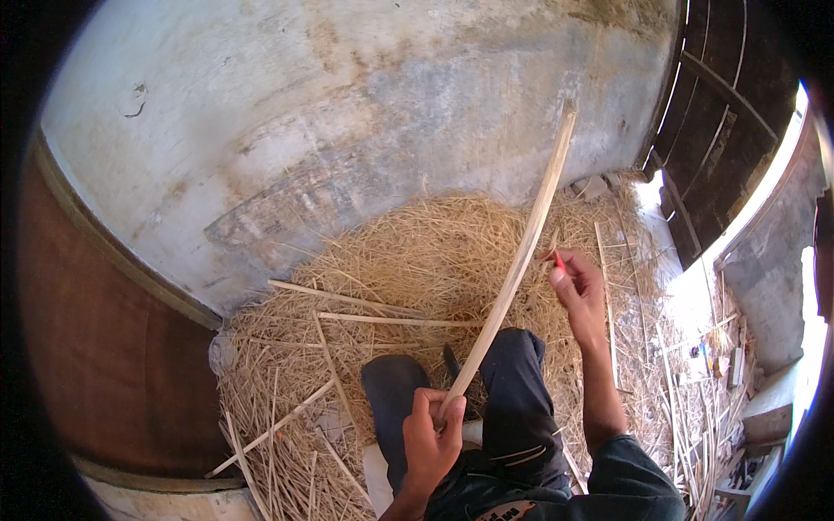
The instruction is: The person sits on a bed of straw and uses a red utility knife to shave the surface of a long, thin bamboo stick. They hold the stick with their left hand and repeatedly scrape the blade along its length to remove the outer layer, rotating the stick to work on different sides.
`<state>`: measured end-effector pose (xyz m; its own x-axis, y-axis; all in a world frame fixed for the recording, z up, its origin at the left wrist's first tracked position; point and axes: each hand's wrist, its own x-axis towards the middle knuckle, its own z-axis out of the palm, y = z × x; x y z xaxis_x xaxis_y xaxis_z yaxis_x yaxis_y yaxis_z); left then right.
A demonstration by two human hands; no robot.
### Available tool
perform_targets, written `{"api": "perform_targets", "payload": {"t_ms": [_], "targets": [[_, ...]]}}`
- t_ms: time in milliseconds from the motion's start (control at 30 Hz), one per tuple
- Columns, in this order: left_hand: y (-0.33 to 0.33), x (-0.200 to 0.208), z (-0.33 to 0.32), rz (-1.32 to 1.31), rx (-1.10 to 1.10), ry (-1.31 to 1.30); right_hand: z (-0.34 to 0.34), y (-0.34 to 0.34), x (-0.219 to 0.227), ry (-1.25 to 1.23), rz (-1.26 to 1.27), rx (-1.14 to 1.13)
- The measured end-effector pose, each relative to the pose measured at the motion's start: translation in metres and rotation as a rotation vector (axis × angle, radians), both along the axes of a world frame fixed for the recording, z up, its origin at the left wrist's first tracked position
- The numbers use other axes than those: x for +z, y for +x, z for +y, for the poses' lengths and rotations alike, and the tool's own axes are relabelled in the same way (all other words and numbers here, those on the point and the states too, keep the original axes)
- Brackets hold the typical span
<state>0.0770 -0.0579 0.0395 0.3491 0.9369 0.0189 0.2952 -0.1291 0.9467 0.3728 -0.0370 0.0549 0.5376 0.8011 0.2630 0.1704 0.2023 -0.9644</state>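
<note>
Head view, from the lower edge up: nearest to us are a dark shirt [638, 478] and dark trousers [512, 391], the knees apart, with the edge of a pale seat [378, 478] showing beside one thigh. Above the lap we see the left hand [433, 438], its grip closed around the lower end of a long pale strip [525, 247], thumb on top. A dark narrow object [452, 360] stands between the knees, just beside the strip; we cannot tell what it is.

The strip slants up and to the right from that hand, bowed in this lens, and its far end shows against the wall; whether it touches there, we cannot tell. To the right of the strip and apart from it is the right hand [580, 286] — its grip pinches a small red thing [559, 260] between thumb and fingers, too small for us to name.

Around the legs and beyond them lies a thick bed of straw-coloured shavings [434, 243]. On it, left of the knees, loose pale strips [278, 430] lie crossed at several angles, and more thin lengths [678, 417] are scattered to the right. Farther off we see a brown panel [113, 330] at left, the stained whitish wall [365, 104] ahead, and — at upper right — dark planks [721, 113] edged by bright light.
</note>
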Motion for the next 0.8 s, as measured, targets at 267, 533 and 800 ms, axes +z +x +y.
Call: {"api": "perform_targets", "payload": {"t_ms": [267, 533, 800], "targets": [[0.007, -0.005, 0.009, -0.065, -0.08, -0.003, 0.003, -0.042, 0.011, 0.017, 0.106, 0.144], [0.007, 0.011, 0.026, -0.098, -0.21, -0.068, 0.005, -0.04, 0.017, 0.089, 0.21, 0.114], [0.002, -0.005, 0.024, -0.158, -0.19, -0.132, 0.0, -0.019, 0.024, 0.211, 0.221, -0.061]]}}
